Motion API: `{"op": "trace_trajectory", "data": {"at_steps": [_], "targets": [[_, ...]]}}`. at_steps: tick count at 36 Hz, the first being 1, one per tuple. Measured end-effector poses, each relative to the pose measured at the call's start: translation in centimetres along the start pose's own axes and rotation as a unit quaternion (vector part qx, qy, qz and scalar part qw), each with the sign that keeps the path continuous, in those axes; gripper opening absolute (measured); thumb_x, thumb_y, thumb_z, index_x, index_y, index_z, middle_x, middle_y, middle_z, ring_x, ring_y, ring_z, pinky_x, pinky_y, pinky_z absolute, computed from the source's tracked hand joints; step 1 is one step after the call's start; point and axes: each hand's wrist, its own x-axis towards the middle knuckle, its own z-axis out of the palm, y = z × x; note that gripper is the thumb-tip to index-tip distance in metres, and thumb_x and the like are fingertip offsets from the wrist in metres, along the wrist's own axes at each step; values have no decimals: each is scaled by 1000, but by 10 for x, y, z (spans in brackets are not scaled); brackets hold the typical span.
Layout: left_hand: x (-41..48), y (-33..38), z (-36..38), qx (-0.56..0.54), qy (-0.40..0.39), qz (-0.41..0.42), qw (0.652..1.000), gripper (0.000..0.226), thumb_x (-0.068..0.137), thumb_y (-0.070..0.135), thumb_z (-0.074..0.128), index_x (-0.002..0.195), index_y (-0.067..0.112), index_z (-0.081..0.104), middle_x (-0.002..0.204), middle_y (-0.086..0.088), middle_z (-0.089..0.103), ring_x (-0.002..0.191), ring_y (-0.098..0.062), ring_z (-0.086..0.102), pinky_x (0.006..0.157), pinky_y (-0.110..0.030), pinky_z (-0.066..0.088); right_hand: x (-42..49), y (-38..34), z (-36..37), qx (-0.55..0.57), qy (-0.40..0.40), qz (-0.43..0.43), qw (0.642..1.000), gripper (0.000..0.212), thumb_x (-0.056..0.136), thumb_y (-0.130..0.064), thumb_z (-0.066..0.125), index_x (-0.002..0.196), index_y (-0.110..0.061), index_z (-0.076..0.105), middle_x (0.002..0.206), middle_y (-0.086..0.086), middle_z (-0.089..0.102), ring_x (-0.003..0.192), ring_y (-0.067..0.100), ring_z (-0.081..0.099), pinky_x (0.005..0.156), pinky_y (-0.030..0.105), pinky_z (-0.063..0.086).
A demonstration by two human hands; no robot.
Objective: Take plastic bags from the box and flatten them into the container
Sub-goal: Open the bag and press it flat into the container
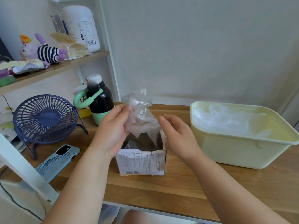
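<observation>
**Task items**
- Box [142, 162]: a small white printed carton with its top torn open. It stands upright on the wooden table [161, 191], near the front edge and between the two forearms.
- Plastic bag [140, 117]: clear and crumpled, raised directly above the box opening. Its lower end hangs down into the box mouth and its upper end sticks up in a loose tuft.
- Left hand [114, 126]: grasping the bag. Fingers and thumb are curled round the bag's left side, just above the box's left wall.
- Right hand [176, 135]: released and holding nothing. The fingers are loosely extended. The index tip is at the bag's right edge, and the lower fingers are just beside the box's raised right flap.
- Container [234, 151]: a pale yellow rectangular tub without a lid, on the table to the right of the box and apart from it. A layer of clear plastic bags [226, 122] lies inside.

**Other items**
- Fan [44, 118]: a dark blue desk fan on a wire stand, at the table's left.
- Phone [58, 160]: lying face down in a light blue case, in front of the fan.
- Bottle [100, 102]: black with a mint green base and handle, behind the left hand.
- Shelf [64, 65]: wooden, upper left. It holds a purple striped plush toy [45, 51] and a large white jug [82, 28].
</observation>
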Motion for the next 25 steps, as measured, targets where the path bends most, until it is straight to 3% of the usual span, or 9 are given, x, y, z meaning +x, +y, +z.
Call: {"op": "trace_trajectory", "data": {"at_steps": [4, 7, 9, 13, 15, 16, 18, 22, 25], "targets": [[-3, -3, 10, -67, -42, -14, 997, 25, 92, 21, 51, 110, 7, 61, 114, -16, 68, 107, -29, 66, 87, -41, 55, 0, -9, 1, 47, -85, 28, 995, 60, 77, -60, 63, 126, -27, 51, 110, -11, 65, 95, 6, 64, 76, 24, 53], [-3, -5, 17, -92, -47, -23, 994, 30, 98, 18, 47, 121, 2, 58, 114, -16, 68, 107, -30, 65, 84, -39, 57, 3, -6, -3, 90, -51, 25, 994, 37, 81, -27, 72, 115, -24, 57, 97, -3, 71, 85, 14, 69, 74, 32, 55], [-4, -4, 18, -79, -72, -21, 994, 42, 97, 37, 46, 121, 8, 64, 118, -15, 67, 114, -31, 63, 90, -43, 52, 4, -5, -9, 140, -15, 15, 990, 35, 83, -3, 66, 107, -27, 58, 89, -2, 70, 78, 11, 67, 70, 27, 53], [-11, -2, 27, 91, -162, 30, 982, 72, 56, 78, 69, 111, 32, 66, 103, -2, 71, 106, -23, 67, 93, -43, 50, 4, -8, -25, 115, 34, -52, 991, 50, 80, 11, 56, 104, -32, 56, 94, -4, 66, 79, 10, 62, 76, 31, 51], [-13, -4, 37, 184, -144, 24, 972, 82, 46, 67, 83, 120, 45, 56, 108, 6, 70, 105, -13, 66, 87, -34, 53, 2, -13, -31, 112, 38, -71, 990, 56, 80, 13, 55, 101, -38, 55, 98, -7, 64, 80, 12, 63, 77, 33, 53], [-13, -6, 43, 204, -119, 25, 971, 77, 53, 57, 84, 122, 45, 53, 111, 8, 69, 104, -11, 66, 84, -30, 54, 0, -15, -35, 108, 37, -79, 990, 56, 80, 12, 56, 101, -40, 53, 100, -8, 63, 78, 11, 63, 75, 30, 53], [-13, -8, 53, 205, -65, 40, 976, 44, 77, 29, 78, 114, 39, 58, 103, 6, 71, 95, -10, 69, 75, -26, 54, -3, -18, -43, 108, 43, -91, 989, 57, 82, 10, 57, 100, -44, 51, 105, -13, 59, 73, 7, 61, 67, 21, 51], [-10, -8, 64, 1, -9, 1, 1000, 12, 87, 1, 61, 91, 12, 66, 75, -4, 72, 75, -20, 70, 68, -37, 54, -9, -19, -59, 78, 124, -79, 986, 61, 85, 3, 58, 120, -45, 44, 120, -17, 48, 90, 3, 56, 64, 12, 49], [-4, -8, 70, -82, 2, 0, 997, 22, 89, -2, 58, 103, 14, 65, 91, -8, 74, 86, -25, 72, 76, -42, 59, -9, -13, -73, 45, 176, -10, 983, 70, 87, -8, 61, 142, -37, 29, 132, -9, 41, 107, 11, 54, 73, 15, 49]]}}
